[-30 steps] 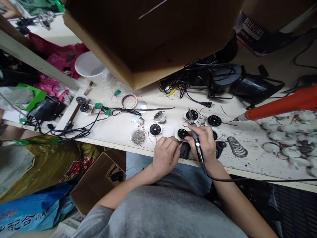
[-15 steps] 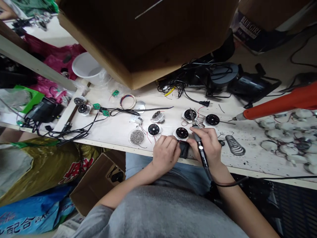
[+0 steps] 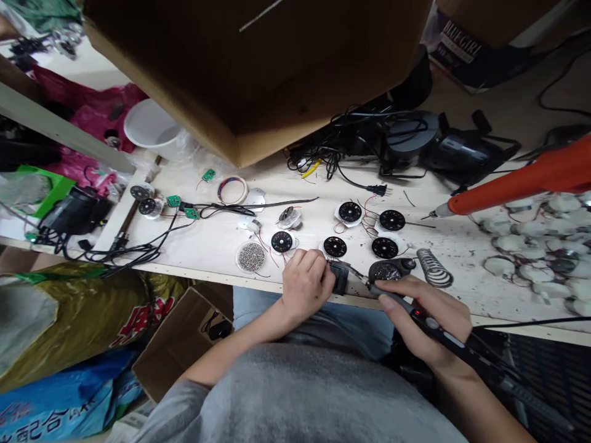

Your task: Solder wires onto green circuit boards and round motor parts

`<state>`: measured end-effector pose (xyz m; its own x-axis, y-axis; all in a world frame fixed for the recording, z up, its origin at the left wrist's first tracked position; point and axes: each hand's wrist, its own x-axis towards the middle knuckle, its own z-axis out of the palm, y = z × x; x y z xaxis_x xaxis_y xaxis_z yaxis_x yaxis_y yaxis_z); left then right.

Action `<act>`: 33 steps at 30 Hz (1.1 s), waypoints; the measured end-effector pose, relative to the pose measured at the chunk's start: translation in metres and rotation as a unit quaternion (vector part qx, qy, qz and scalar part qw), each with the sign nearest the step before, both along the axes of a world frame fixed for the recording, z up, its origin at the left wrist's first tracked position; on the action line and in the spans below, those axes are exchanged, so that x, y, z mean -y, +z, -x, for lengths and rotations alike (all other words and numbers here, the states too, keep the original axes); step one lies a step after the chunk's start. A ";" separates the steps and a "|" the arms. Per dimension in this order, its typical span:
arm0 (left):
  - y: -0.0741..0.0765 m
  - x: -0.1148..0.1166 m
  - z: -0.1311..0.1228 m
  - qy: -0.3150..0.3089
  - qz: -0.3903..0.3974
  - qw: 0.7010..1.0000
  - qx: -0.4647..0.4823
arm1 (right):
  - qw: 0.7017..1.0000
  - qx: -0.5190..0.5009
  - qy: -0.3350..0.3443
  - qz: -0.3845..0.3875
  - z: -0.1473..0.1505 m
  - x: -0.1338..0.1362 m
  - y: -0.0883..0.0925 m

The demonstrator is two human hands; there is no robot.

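A soldering iron with a small red light is gripped in my right hand, its metal tip pointing left towards a black block at the bench's front edge. My left hand is closed beside that block; what its fingers pinch is hidden. Just above the block lies a black-faced round disc part. Similar disc parts with thin red wires are spread around. Right of the iron's tip sits a dark stand with a round dish.
A dish of small metal balls is left of my left hand. A metal coil lies to the right, below a red-orange tool. Behind are an open cardboard box, a cable with a plug and black lamp-like housings.
My right hand has moved right and towards me, and the iron has swung from pointing up to pointing left. The disc and dish stand beneath it now show. My left hand stays closed by the block.
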<state>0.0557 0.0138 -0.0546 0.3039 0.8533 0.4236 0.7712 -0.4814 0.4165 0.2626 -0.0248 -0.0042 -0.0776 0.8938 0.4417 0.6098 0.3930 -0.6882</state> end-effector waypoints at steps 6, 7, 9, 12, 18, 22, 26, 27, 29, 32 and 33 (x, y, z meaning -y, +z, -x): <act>0.001 -0.001 0.000 -0.002 -0.014 1.000 0.013 | 1.000 -0.002 0.020 -0.019 0.007 -0.008 -0.007; 0.001 -0.001 0.000 -0.001 -0.017 1.000 0.011 | 1.000 -0.007 0.019 -0.020 0.009 -0.008 -0.008; 0.000 -0.001 0.000 -0.002 -0.020 1.000 0.010 | 0.999 -0.022 0.017 -0.026 0.010 -0.008 -0.010; 0.000 -0.001 -0.001 -0.001 -0.023 1.000 0.010 | 0.999 -0.028 0.027 -0.026 0.011 -0.009 -0.015; -0.002 -0.001 0.000 0.000 -0.022 1.000 -0.004 | 0.999 -0.017 0.038 -0.023 0.010 -0.013 -0.012; -0.001 -0.001 0.000 -0.003 -0.021 1.000 -0.005 | 0.999 0.004 0.049 -0.021 0.010 -0.015 -0.006; 0.001 -0.002 0.000 -0.004 -0.032 0.999 -0.001 | 0.998 -0.012 0.045 -0.030 0.011 -0.014 -0.011; 0.001 -0.002 0.000 -0.003 -0.035 0.999 0.000 | 0.998 -0.013 0.047 -0.028 0.011 -0.014 -0.012; 0.001 -0.002 -0.001 0.001 -0.039 0.999 0.000 | 0.998 -0.014 0.049 -0.025 0.011 -0.014 -0.014; 0.001 -0.002 -0.001 0.000 -0.037 0.999 0.001 | 0.998 -0.011 0.051 -0.030 0.012 -0.015 -0.013; 0.001 -0.002 -0.001 -0.002 -0.035 0.999 0.002 | 0.998 -0.010 0.052 -0.032 0.012 -0.016 -0.012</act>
<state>0.0569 0.0161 -0.0535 0.3051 0.8205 0.4834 0.7676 -0.5123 0.3851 0.2510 -0.0092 -0.0159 -0.1602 0.8516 0.4992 0.5500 0.4969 -0.6713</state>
